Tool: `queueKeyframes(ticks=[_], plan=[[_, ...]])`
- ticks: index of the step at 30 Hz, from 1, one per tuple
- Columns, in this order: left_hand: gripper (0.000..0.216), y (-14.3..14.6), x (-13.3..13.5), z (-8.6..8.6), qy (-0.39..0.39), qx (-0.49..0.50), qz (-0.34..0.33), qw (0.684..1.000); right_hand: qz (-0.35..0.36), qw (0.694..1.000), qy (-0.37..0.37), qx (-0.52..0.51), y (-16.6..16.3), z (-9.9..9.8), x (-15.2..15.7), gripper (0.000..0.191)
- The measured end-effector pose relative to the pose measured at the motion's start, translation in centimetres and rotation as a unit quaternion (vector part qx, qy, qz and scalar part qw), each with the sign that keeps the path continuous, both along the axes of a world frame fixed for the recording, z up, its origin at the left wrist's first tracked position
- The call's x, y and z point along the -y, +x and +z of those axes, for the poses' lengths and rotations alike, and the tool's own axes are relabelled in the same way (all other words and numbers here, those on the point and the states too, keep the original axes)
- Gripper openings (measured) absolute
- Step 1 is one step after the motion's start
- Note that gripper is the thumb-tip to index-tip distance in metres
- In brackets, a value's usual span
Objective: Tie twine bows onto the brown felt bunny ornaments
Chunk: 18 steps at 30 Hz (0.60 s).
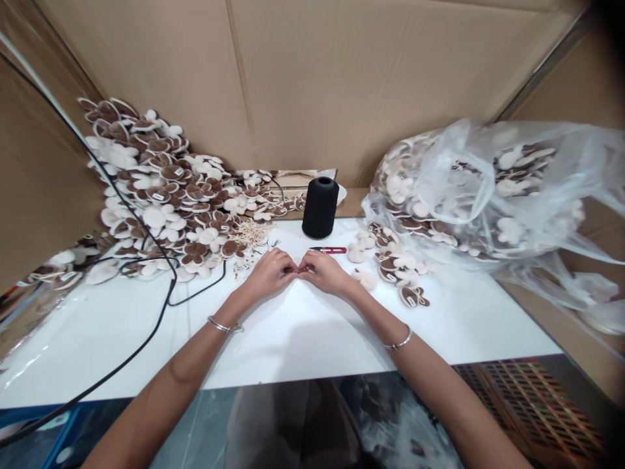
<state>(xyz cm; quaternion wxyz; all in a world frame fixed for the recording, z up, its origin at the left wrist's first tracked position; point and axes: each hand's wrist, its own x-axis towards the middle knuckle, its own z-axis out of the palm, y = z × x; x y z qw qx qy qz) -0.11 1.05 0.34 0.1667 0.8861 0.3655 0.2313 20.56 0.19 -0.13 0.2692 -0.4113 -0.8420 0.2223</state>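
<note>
My left hand (pixel 275 271) and my right hand (pixel 321 270) meet over the white table (pixel 254 352), fingertips pinched close together. Whatever lies between them is too small and too covered to make out. Just beyond my right hand lie red thread snips (pixel 333 250). A black cone of thread (pixel 319 208) stands upright behind them. Near my left hand is a small heap of cream cord pieces (pixel 252 232). To the right of my right hand lie several brown and white bunny-shaped fabric pieces, one with a cord bow (pixel 414 297).
A tall pile of brown and white fabric pieces (pixel 161 189) leans at the left. At the right, a clear plastic bag (pixel 454 189) bulges with more of them. A black cable (pixel 146 339) crosses the table's left side. Cardboard walls (pixel 312 85) enclose the back.
</note>
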Motion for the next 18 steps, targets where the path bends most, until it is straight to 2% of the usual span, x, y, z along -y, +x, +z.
queueKeyframes(ticks=[4,7,10,13,16,18], plan=[[0.018,-0.4,0.1,0.8,-0.042,0.003,-0.005,0.999,0.004,1.0,-0.015,-0.019,0.2,0.0,-0.1,0.004],[0.024,-0.1,-1.0,1.8,-0.031,0.028,0.038,0.998,0.006,0.999,-0.021,-0.033,0.3,0.0,0.0,0.002],[0.032,1.1,-4.0,3.2,0.039,0.044,0.098,0.993,0.009,0.999,-0.018,-0.045,0.3,0.1,0.1,0.002],[0.036,2.9,-7.9,4.5,0.095,-0.014,0.124,0.988,0.008,0.999,-0.015,-0.049,0.3,0.1,0.1,0.002],[0.031,4.5,-10.7,5.1,0.111,-0.085,0.109,0.984,0.014,0.999,-0.017,-0.047,0.4,-0.1,0.0,0.002],[0.022,4.9,-11.5,5.2,0.133,-0.086,0.077,0.984,0.017,0.998,-0.018,-0.05,0.4,-0.2,-0.1,0.002]])
